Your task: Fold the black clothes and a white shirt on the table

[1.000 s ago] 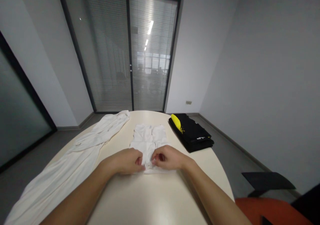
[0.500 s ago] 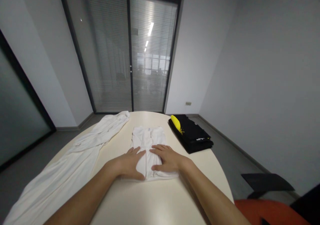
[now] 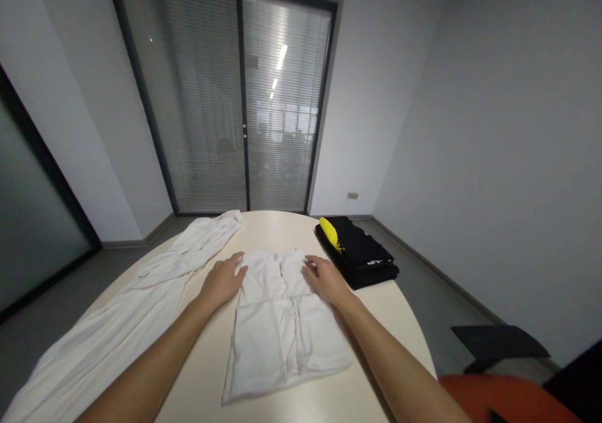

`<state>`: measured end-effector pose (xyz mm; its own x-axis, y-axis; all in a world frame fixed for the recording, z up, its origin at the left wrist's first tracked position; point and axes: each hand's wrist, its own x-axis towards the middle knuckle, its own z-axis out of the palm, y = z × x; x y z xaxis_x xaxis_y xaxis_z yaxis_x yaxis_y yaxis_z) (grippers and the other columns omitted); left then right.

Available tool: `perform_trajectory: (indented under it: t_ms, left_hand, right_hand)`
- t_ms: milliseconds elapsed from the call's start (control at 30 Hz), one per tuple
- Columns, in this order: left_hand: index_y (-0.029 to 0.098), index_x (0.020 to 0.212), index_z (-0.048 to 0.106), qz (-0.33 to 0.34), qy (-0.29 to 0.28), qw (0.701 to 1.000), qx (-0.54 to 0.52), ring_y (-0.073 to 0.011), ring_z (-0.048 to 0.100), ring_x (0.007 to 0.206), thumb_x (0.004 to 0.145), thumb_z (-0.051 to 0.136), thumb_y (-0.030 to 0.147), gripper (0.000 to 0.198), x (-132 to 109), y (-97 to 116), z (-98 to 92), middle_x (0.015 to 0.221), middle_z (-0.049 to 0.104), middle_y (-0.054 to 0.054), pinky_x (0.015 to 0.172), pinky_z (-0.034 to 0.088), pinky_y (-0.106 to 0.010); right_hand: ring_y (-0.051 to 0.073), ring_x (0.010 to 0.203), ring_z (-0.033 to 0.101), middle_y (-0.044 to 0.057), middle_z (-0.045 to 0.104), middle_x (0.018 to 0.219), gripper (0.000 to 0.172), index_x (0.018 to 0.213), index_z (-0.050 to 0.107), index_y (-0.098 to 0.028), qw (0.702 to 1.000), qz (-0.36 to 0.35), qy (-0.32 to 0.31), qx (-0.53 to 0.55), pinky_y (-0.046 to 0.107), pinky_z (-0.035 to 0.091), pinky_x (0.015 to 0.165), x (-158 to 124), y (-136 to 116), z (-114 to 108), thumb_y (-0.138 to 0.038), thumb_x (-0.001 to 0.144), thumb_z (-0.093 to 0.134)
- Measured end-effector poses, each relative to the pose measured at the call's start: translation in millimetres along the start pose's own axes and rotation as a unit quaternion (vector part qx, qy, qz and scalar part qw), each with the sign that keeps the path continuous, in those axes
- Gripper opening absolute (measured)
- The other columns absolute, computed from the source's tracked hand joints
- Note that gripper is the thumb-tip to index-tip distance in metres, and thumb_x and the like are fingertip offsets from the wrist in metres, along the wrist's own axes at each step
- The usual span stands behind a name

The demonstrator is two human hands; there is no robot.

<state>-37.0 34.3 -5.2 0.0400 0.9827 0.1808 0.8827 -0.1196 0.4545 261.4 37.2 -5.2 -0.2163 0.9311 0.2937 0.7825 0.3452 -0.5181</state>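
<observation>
A white garment (image 3: 270, 335) lies spread on the pale round table, its lower edge toward me and a small label at its far edge. My left hand (image 3: 223, 280) is at its upper left edge, thumb and fingers apart. At the upper right edge is my right hand (image 3: 326, 278), its fingers curled and touching the cloth; whether they pinch it is not clear. Another long white garment (image 3: 141, 291) stretches along the table's left side. Folded black clothes with a yellow print (image 3: 360, 247) are stacked at the right.
The table (image 3: 399, 310) has a curved right edge. Beyond that edge, at the lower right, stands an orange chair seat (image 3: 498, 398) with a black armrest (image 3: 503, 342). Glass doors with blinds (image 3: 207, 115) rise behind the table.
The middle garment has opened out toward me and now covers more of the table. Both hands have moved from its middle outward and away to its upper side edges.
</observation>
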Motion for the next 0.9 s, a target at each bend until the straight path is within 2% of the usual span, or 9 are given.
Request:
perform_trajectory:
  t_ms: [67, 133, 233, 333, 400, 600, 700, 800, 900]
  left_hand:
    - [0.012, 0.137, 0.055, 0.022, 0.000, 0.995, -0.097, -0.0276, 0.057, 0.125, 0.090, 0.047, 0.037, 0.053, 6.7, -11.9, 11.1, 0.133, 0.064, -0.015, 0.108, 0.039, -0.040]
    - [0.011, 0.130, 0.061, 0.032, -0.005, 0.990, -0.140, -0.0254, 0.057, 0.127, 0.090, 0.044, 0.038, 0.051, 12.0, -17.1, 18.5, 0.134, 0.064, -0.013, 0.110, 0.038, -0.037]
    - [0.011, 0.125, 0.065, 0.018, -0.006, 0.987, -0.160, -0.0234, 0.055, 0.129, 0.091, 0.039, 0.040, 0.052, 18.2, -18.1, 23.0, 0.136, 0.063, -0.012, 0.112, 0.038, -0.035]
    - [0.014, 0.118, 0.070, -0.013, -0.004, 0.986, -0.167, -0.0286, 0.045, 0.138, 0.088, 0.043, 0.045, 0.050, 20.6, -18.4, 23.4, 0.137, 0.062, -0.013, 0.117, 0.029, -0.043]
    - [0.017, 0.112, 0.072, -0.022, -0.009, 0.984, -0.174, -0.0321, 0.040, 0.141, 0.087, 0.047, 0.049, 0.049, 19.8, -18.4, 23.3, 0.135, 0.063, -0.012, 0.118, 0.025, -0.048]
    - [0.014, 0.120, 0.068, 0.033, -0.020, 0.969, -0.245, -0.0232, 0.054, 0.129, 0.089, 0.039, 0.058, 0.061, 14.7, -8.8, 17.8, 0.139, 0.061, -0.011, 0.111, 0.038, -0.034]
    - [0.013, 0.119, 0.068, 0.051, 0.009, 0.958, -0.282, -0.0230, 0.053, 0.131, 0.088, 0.043, 0.057, 0.060, 14.4, -1.1, 7.5, 0.139, 0.060, -0.012, 0.112, 0.036, -0.033]
    - [0.013, 0.114, 0.070, 0.036, 0.032, 0.951, -0.304, -0.0253, 0.058, 0.124, 0.083, 0.053, 0.052, 0.052, 14.9, 5.5, -2.7, 0.131, 0.066, -0.013, 0.110, 0.040, -0.036]
    - [0.008, 0.111, 0.069, -0.014, 0.028, 0.949, -0.312, -0.0276, 0.068, 0.103, 0.080, 0.057, 0.047, 0.051, 15.5, 10.9, -8.3, 0.113, 0.073, -0.017, 0.096, 0.051, -0.039]
  right_hand:
    - [0.021, 0.085, 0.064, 0.010, 0.072, 0.094, 0.046, 0.132, 0.059, -0.013, 1.000, -0.002, -0.003, 0.028, 0.034, 0.049, 0.083, 6.4, 12.0, 7.8, -0.036, 0.092, 0.053]
    - [0.021, 0.084, 0.064, 0.007, 0.072, 0.089, 0.048, 0.135, 0.057, -0.016, 0.998, -0.009, -0.010, 0.054, 0.035, 0.049, 0.084, 11.7, 19.3, 14.4, -0.035, 0.091, 0.053]
    - [0.023, 0.101, 0.064, 0.010, 0.072, 0.105, 0.042, 0.128, 0.064, -0.018, 0.998, -0.001, -0.024, 0.054, 0.040, 0.046, 0.095, 17.6, 23.4, 22.4, -0.033, 0.090, 0.055]
    - [0.027, 0.122, 0.056, 0.013, 0.067, 0.125, 0.038, 0.122, 0.069, -0.020, 0.999, 0.027, -0.030, 0.023, 0.045, 0.040, 0.105, 21.7, 26.0, 28.7, -0.031, 0.087, 0.059]
    - [0.027, 0.126, 0.054, 0.013, 0.065, 0.129, 0.039, 0.122, 0.068, -0.020, 0.998, 0.043, -0.021, 0.030, 0.046, 0.040, 0.106, 23.7, 28.7, 31.9, -0.030, 0.086, 0.061]
    - [0.021, 0.094, 0.068, 0.012, 0.070, 0.117, 0.039, 0.119, 0.067, -0.014, 0.973, 0.073, 0.028, 0.217, 0.037, 0.052, 0.089, 29.3, 28.8, 28.3, -0.027, 0.084, 0.058]
    - [0.023, 0.095, 0.067, 0.011, 0.073, 0.107, 0.032, 0.105, 0.072, -0.015, 0.961, 0.073, 0.075, 0.258, 0.039, 0.050, 0.092, 31.2, 22.4, 17.7, -0.034, 0.082, 0.062]
    - [0.023, 0.094, 0.066, 0.011, 0.073, 0.096, 0.028, 0.091, 0.072, -0.015, 0.954, 0.041, 0.099, 0.281, 0.039, 0.049, 0.094, 31.6, 17.1, 9.2, -0.040, 0.078, 0.068]
    - [0.021, 0.087, 0.065, 0.010, 0.071, 0.096, 0.034, 0.095, 0.067, -0.016, 0.943, 0.002, 0.115, 0.314, 0.037, 0.052, 0.086, 30.9, 14.2, 6.3, -0.041, 0.073, 0.073]
